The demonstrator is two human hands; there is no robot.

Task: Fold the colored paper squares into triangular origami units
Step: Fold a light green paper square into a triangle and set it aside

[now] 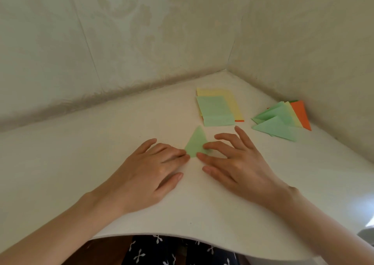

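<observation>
Head view: the green triangle (196,143) lay on the tabletop (81,153) just nearer than the stack of squares (216,109), left hand (153,169) and right hand (236,163) flat-fingered, pressing its base corners, gripping nothing; uneven pressure could skew the crease.

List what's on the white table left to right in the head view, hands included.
Left hand → small light-green folded paper triangle → right hand → pile of folded green, yellow and orange paper triangles. Omitted: the stack of flat green and yellow paper sheets, which overlaps the triangle and right hand sideways.
</observation>
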